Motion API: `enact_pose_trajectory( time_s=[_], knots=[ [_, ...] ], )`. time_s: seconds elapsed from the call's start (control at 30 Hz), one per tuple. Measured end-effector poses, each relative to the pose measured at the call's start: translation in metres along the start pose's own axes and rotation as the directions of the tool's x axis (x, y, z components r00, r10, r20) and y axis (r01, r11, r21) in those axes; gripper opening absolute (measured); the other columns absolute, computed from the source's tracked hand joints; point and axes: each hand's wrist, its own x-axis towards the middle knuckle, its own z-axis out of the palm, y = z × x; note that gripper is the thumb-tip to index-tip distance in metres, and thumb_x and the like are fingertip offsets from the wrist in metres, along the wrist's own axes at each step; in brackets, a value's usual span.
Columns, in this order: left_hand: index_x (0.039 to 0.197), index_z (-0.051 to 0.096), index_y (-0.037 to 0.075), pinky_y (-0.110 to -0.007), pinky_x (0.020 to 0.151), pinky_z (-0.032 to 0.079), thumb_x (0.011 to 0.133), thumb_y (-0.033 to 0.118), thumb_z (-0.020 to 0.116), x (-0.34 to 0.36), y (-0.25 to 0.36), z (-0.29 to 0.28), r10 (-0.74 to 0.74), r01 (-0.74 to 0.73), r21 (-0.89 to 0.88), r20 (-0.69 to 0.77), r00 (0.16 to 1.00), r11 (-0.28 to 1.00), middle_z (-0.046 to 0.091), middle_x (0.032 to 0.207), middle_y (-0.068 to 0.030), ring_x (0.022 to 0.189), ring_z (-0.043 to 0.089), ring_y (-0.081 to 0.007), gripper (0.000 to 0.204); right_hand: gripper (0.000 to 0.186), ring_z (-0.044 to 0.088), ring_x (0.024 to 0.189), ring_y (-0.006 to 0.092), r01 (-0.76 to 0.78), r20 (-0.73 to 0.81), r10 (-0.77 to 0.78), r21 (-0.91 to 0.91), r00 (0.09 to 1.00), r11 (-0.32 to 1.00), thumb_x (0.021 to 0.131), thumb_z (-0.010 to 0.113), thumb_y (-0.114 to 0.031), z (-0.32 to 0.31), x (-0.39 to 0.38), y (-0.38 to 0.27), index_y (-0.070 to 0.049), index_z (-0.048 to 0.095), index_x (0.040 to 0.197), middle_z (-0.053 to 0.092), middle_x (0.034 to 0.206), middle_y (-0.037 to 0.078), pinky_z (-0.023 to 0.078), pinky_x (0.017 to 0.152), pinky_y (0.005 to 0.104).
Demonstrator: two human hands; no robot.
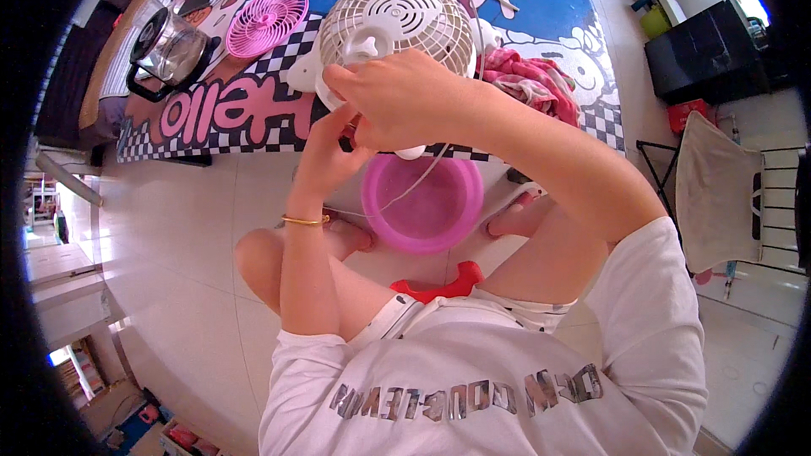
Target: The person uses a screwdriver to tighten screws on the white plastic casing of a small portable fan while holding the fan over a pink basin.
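Note:
A small white fan [397, 21] lies on the table in front of me, its round slotted cage facing up. Over the near edge of the fan, my right hand [401, 97] is closed, with its fingertips turned down out of sight. Just below it, my left hand [331, 150] is curled upward with the fingers bent, close against the right one. Whatever the two hands grip between them is hidden behind the fingers. A thin pale cord [425, 174] hangs from the fan past the table edge.
A pink round grille [267, 22] and a clear pitcher with black handle [171, 49] stand left of the fan. At its right lies a crumpled pink-and-white cloth [534, 83]. A pink basin [376, 211] sits on the floor between my feet; a folding chair [725, 194] stands right.

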Motion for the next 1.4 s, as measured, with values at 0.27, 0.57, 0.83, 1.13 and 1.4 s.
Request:
enact_pose_trajectory(
  time_s=[0.27,0.57,0.83,1.13,1.4],
  knots=[
    [0.093,0.056,-0.002,-0.027,0.063,0.047,0.073,0.003,0.07,0.001,0.001,0.006,-0.118,0.119,-0.071,0.019,0.993,0.99,0.063,0.074,-0.0078,0.068,0.058,-0.0111,0.025,0.03,0.062,0.055,0.0327,0.103,-0.053,-0.115,-0.193,0.992,0.976,0.076,0.061,-0.023,0.003,-0.002,0.008,-0.001,0.053,0.094,0.062,0.062,0.012,0.049,0.051,0.0405],
    [0.098,0.055,0.0,-0.027,0.065,0.049,0.069,-0.001,0.07,-0.004,-0.017,-0.003,0.034,-0.046,0.159,0.075,0.997,0.986,0.061,0.082,-0.0075,0.07,0.06,-0.0195,0.033,0.028,0.063,0.084,0.0289,0.058,0.001,-0.058,0.062,0.998,0.996,0.077,0.062,-0.017,0.0,0.0,0.002,0.0,0.054,0.098,0.062,0.09,0.016,0.05,0.063,0.0385],
    [0.095,0.057,-0.001,-0.026,0.067,0.049,0.068,-0.003,0.07,-0.007,-0.008,-0.005,-0.057,0.03,0.182,0.144,0.988,0.983,0.059,0.089,-0.008,0.072,0.059,-0.0178,0.03,0.031,0.064,0.059,0.0278,0.06,-0.056,-0.074,-0.225,0.996,0.973,0.077,0.064,-0.022,0.002,-0.001,0.001,0.0,0.054,0.095,0.061,0.064,0.009,0.05,0.052,0.0338],
    [0.091,0.059,-0.002,-0.027,0.065,0.049,0.068,-0.001,0.07,-0.005,0.002,-0.003,-0.122,0.089,0.249,0.12,0.985,0.964,0.06,0.089,-0.0078,0.07,0.06,-0.0176,0.026,0.031,0.064,0.059,0.0288,0.235,-0.258,-0.261,-0.129,0.93,0.963,0.073,0.066,-0.021,0.011,-0.006,0.006,-0.001,0.053,0.092,0.061,0.066,0.01,0.05,0.052,0.0335],
    [0.09,0.059,-0.002,-0.029,0.065,0.05,0.069,0.0,0.069,-0.005,0.001,-0.003,-0.059,0.03,0.231,0.12,0.991,0.972,0.06,0.09,-0.0091,0.07,0.061,-0.0196,0.024,0.034,0.066,0.083,0.0307,0.05,0.144,-0.012,-0.263,0.989,0.963,0.069,0.067,-0.017,-0.007,-0.003,-0.002,0.0,0.058,0.097,0.062,0.087,0.016,0.054,0.062,0.0398]
  ],
)
